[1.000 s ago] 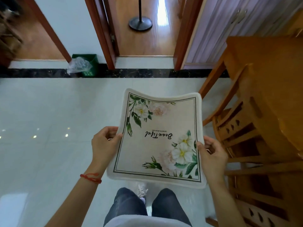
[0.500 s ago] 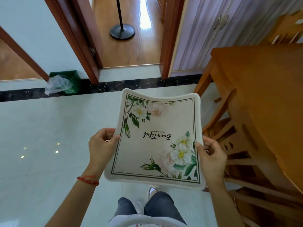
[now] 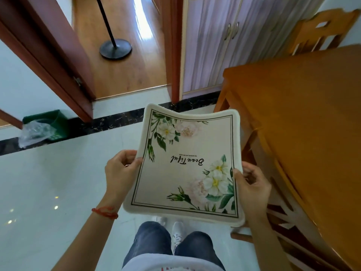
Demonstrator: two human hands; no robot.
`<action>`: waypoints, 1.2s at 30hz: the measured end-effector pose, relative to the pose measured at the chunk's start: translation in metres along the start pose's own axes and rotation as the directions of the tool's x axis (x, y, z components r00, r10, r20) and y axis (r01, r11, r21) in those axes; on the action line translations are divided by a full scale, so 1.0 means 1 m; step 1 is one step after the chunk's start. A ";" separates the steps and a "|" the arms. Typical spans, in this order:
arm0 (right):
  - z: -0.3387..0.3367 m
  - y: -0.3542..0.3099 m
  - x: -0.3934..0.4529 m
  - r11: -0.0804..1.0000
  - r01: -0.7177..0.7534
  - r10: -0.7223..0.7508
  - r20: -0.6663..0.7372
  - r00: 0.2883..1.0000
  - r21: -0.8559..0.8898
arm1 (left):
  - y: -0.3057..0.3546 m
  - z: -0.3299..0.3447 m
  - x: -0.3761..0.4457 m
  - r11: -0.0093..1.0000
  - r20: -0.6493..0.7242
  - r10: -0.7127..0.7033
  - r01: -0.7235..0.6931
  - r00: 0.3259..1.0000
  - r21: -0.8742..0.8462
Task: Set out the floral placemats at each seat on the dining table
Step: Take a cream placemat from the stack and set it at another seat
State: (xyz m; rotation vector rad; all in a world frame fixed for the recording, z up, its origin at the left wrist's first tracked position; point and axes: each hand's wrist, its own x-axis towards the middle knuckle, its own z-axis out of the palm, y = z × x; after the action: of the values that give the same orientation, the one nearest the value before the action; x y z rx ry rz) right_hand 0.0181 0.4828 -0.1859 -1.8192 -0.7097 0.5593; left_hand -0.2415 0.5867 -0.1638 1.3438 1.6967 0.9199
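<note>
Presently, left hand point(image 3: 121, 173) and right hand point(image 3: 252, 188) each pinch a side edge of the cream rectangular floral placemat point(image 3: 187, 165), thumbs on top, fingers curled beneath. It hangs between them over the white tiled floor point(image 3: 58, 182), just beside the orange wooden dining table point(image 3: 302, 114). Likely risk: its sagging, unsupported middle could fold or catch the table edge on laying.

A floral placemat point(image 3: 185, 165) is held above the tiled floor point(image 3: 58, 182), pinched at its side edges by the left hand point(image 3: 121, 173) and the right hand point(image 3: 252, 186). The wooden bench point(image 3: 304, 118) is seen at the right, a green bin point(image 3: 46, 124) at the left.
</note>
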 end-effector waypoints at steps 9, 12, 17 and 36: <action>0.004 -0.014 0.031 0.998 -0.058 0.060 -0.233 0.971 0.018 | 0.043 0.050 0.081 0.992 0.232 0.120 -0.126 0.965 0.012; 0.008 -0.019 0.038 0.994 -0.095 0.106 -0.317 0.943 0.050 | 0.061 0.064 0.110 0.983 0.326 0.174 -0.185 0.929 0.003; 0.012 -0.025 0.044 0.988 -0.120 0.152 -0.453 0.878 0.098 | 0.088 0.092 0.145 0.954 0.427 0.271 -0.301 0.863 0.003; -0.053 -0.034 0.036 0.971 -0.169 0.236 -0.789 0.567 0.169 | 0.163 0.225 0.135 0.912 0.719 0.379 -0.364 0.582 -0.187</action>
State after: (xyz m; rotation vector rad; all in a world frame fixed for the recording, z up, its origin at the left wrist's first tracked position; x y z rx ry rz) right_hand 0.0722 0.4814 -0.1371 -1.8372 0.1637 -0.1502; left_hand 0.0090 0.7661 -0.1373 1.7846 0.7652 0.4591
